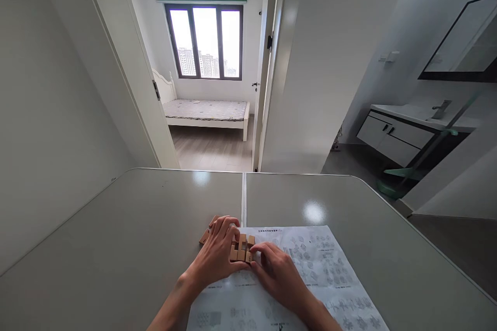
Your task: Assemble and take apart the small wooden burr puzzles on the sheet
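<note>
Several notched wooden puzzle blocks (241, 246) lie together on the grey table (128, 232), at the top left corner of a printed instruction sheet (322, 269). My left hand (217, 253) rests on top of the blocks with its fingers curled over them. My right hand (277, 271) lies on the sheet just right of the blocks, its fingertips pressed against their near right edge. Part of the blocks is hidden under my left hand.
The table is made of two halves with a seam (244, 191) down the middle. Beyond it an open doorway shows a bedroom with a bed (205, 113) and window. At the right are a bathroom vanity (404, 137) and a green mop (404, 173).
</note>
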The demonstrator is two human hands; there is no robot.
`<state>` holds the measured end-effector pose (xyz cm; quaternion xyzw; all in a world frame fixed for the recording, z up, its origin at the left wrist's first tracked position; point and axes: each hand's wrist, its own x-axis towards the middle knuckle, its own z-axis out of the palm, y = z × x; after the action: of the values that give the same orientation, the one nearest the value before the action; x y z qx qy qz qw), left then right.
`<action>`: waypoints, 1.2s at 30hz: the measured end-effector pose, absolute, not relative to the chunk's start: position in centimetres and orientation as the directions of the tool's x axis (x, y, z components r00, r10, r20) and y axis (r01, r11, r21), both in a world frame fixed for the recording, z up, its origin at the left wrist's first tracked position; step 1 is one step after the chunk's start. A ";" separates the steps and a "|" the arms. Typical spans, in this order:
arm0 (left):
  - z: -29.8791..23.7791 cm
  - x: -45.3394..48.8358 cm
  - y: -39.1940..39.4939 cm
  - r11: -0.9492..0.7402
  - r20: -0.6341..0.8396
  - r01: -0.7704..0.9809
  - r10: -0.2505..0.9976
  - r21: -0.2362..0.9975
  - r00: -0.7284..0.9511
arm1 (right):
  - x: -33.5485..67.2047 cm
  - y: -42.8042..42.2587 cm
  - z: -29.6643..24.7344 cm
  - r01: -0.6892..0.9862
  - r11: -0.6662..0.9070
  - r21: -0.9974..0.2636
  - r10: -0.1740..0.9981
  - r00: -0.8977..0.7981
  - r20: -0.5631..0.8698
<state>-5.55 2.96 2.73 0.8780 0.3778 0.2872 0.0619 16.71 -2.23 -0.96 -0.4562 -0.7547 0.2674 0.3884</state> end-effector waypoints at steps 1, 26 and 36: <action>2.7 -5.7 3.1 -0.701 0.460 0.631 0.704 0.332 0.541 | 16.7 -2.2 -0.9 0.463 0.455 -0.761 0.889 -0.291 0.354; 2.1 -12.3 7.4 -0.108 0.322 0.530 0.887 0.841 -0.331 | 16.5 -1.9 -1.7 0.508 0.368 -0.779 0.930 -0.196 0.312; 2.8 -12.0 7.1 -0.112 0.290 0.496 0.909 0.861 -0.299 | 16.5 -1.9 -2.1 0.549 0.381 -0.744 0.925 -0.229 0.304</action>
<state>-11.97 7.09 2.79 0.5546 0.6333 0.4982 0.2076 16.49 -1.95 -2.07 -0.4964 -0.7423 0.2516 0.3733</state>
